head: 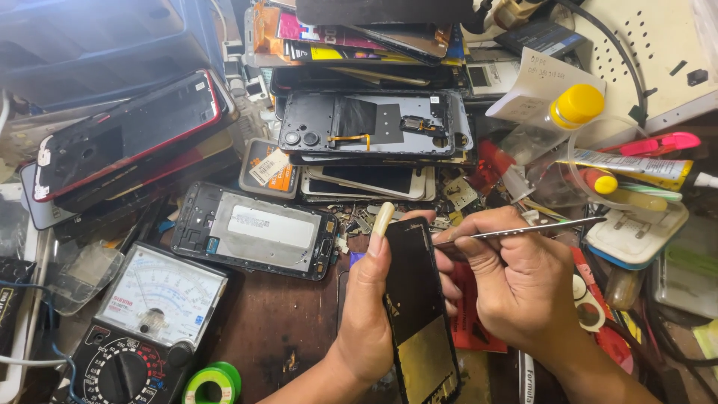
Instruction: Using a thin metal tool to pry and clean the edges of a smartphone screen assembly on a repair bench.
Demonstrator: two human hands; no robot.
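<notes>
While left hand [366, 299] grips phone [419, 314] upright | right hand [516, 284] pinches tweezers [523, 230], tips seemingly at its top edge.

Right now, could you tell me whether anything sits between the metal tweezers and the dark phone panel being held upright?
Nothing visible does. The right hand holds the tweezers with their tip at the right edge of the phone panel, which the left hand grips from the other side. No other part lies between tip and panel.
</notes>
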